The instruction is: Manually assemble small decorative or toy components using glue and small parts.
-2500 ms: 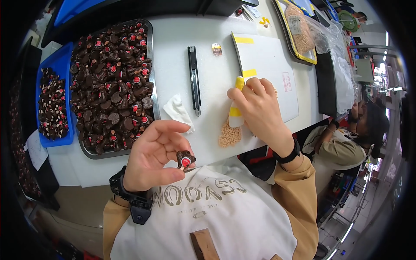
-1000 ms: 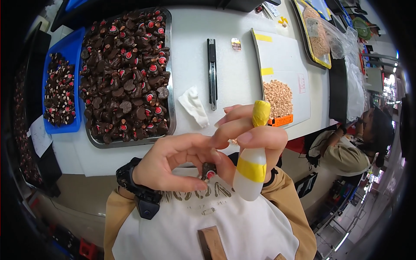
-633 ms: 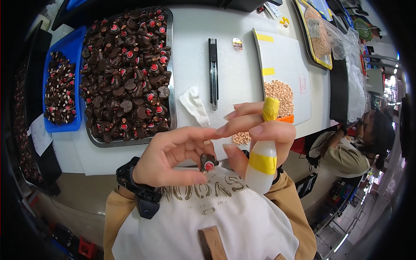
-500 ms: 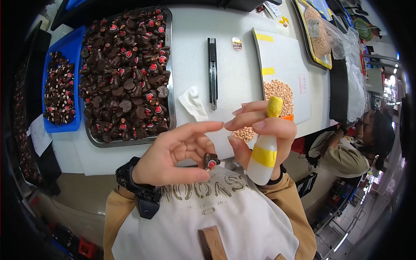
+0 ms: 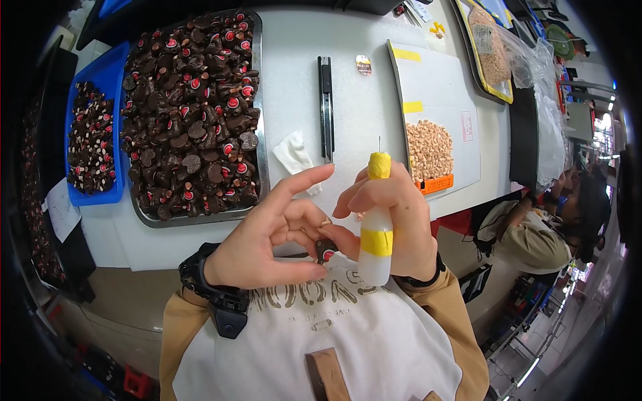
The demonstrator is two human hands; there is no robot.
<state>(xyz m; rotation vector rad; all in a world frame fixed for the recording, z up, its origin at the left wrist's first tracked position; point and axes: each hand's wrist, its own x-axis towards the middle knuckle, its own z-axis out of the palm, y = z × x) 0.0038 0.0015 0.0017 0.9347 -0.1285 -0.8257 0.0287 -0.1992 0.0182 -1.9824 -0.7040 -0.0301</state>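
Note:
My left hand, palm turned up, holds a small dark-brown figure piece with a red disc on it low between thumb and curled fingers; its index finger is stretched out. My right hand is wrapped around a white squeeze bottle, banded with yellow tape and topped by a yellow-wrapped neck with a thin needle pointing up and away. The right thumb reaches to the brown piece and seems to touch it. Just beyond my hands lie a crumpled white cloth and a black utility knife.
A metal tray heaped with brown pieces stands left, beside a blue tray of smaller ones. Beige parts lie on a white board with an orange strip. Another person sits at far right.
My right hand has come left toward my left hand, and the bottle has turned more upright. Its thumb has moved to the brown piece; the left hand has barely moved.

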